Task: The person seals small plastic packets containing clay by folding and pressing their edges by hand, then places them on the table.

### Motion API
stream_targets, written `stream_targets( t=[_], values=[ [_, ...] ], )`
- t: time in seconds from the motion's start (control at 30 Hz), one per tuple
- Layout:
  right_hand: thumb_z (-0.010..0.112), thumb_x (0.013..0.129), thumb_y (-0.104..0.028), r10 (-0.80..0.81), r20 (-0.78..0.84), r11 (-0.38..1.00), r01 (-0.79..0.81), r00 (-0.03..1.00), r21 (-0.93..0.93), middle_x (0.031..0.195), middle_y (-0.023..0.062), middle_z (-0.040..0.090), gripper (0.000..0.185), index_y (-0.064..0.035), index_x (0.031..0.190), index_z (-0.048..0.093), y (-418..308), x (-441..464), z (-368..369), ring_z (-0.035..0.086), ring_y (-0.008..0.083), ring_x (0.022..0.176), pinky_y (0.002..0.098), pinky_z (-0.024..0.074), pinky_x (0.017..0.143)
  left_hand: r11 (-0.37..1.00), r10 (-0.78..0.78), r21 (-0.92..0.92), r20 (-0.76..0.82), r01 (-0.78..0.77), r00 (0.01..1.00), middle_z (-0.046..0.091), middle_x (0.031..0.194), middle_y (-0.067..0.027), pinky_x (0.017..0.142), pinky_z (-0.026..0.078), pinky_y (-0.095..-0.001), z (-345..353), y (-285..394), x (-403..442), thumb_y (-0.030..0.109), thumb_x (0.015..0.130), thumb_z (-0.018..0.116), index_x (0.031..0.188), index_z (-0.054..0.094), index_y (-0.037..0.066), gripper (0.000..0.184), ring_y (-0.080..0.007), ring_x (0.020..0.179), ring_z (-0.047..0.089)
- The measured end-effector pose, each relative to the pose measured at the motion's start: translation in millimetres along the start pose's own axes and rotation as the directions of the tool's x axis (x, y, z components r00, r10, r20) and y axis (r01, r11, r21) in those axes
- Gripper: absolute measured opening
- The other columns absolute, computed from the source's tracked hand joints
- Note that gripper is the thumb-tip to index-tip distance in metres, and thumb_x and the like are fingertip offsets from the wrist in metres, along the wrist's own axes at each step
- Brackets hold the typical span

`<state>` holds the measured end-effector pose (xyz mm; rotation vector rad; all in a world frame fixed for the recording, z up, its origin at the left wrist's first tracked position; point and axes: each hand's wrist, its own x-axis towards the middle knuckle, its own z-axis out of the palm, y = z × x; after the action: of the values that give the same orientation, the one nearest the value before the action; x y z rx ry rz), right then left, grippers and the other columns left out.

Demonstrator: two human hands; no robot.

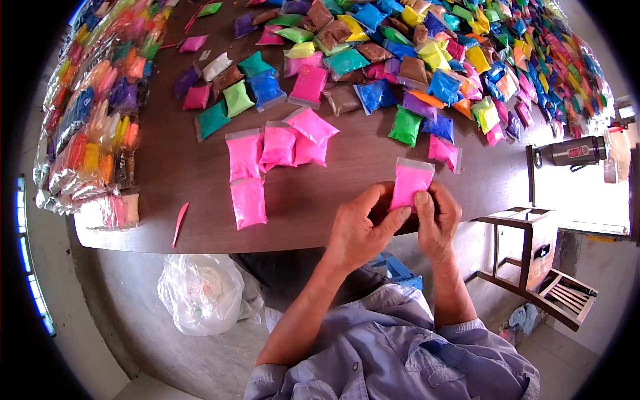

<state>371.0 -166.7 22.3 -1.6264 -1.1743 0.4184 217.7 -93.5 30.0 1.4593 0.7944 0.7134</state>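
Between my two hands, just above the table's front edge, is a small pink packet (411, 181) with a clear top strip, held upright. My left hand (363, 223) grips its lower left side, thumb across the front. My right hand (438, 219) pinches the lower right corner, its thumb on the front face too. The fingers behind the packet are hidden. To the left on the table lie several similar pink packets (279, 145), some overlapping. One pink packet (249, 203) lies nearest the front edge. Further left rests a thin pink plastic knife (180, 225).
Loose coloured packets (380, 50) heap across the back of the brown table (170, 153). Bundled clear bags of packets (93, 127) stack at the left edge. A metal flask (577, 152) is at right, near a wooden chair (533, 250). A plastic bag (200, 293) sits on the floor.
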Motion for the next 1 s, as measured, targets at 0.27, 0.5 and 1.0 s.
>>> stream_targets(
  t=[0.27, 0.5, 1.0],
  values=[
    [0.063, 0.101, -0.019, 0.086, 0.011, 0.992, -0.087, 0.996, 0.089, 0.071, 0.0, 0.052, 0.021, 0.001, 0.092, 0.063, -4, 1, 4, 0.043, 0.0073, 0.067, 0.0264, 0.0372, 0.057, 0.988, -0.033, -0.153, -0.04, 0.026, 0.999, 0.076, 0.095, -0.014, 0.077, 0.056, -0.0304, 4, -13, -1, 0.012, 0.093, 0.075, 0.112, 0.068, -0.001, 0.024, -0.0137, 0.087, 0.071],
    [0.064, 0.098, -0.014, 0.034, 0.01, 0.995, -0.035, 0.999, 0.096, 0.073, -0.0017, 0.052, 0.016, 0.0003, 0.092, 0.062, 0, 0, 0, 0.043, 0.0064, 0.068, 0.0257, 0.0365, 0.058, 0.987, -0.001, -0.16, -0.05, -0.007, 0.999, 0.075, 0.091, -0.0102, 0.074, 0.056, -0.03, 5, -10, 0, 0.012, 0.096, 0.073, 0.112, 0.068, -0.001, 0.021, -0.0116, 0.084, 0.068],
    [0.066, 0.092, -0.011, 0.081, 0.037, 0.991, -0.084, 0.996, 0.102, 0.071, -0.0006, 0.047, 0.015, -0.0005, 0.086, 0.057, 0, -2, -1, 0.043, 0.0075, 0.067, 0.0263, 0.0367, 0.058, 0.993, -0.007, -0.122, -0.071, -0.002, 0.997, 0.07, 0.084, -0.0004, 0.068, 0.051, -0.024, 6, -3, 0, 0.009, 0.096, 0.072, 0.107, 0.07, -0.001, 0.015, -0.0048, 0.078, 0.06]
  ],
)
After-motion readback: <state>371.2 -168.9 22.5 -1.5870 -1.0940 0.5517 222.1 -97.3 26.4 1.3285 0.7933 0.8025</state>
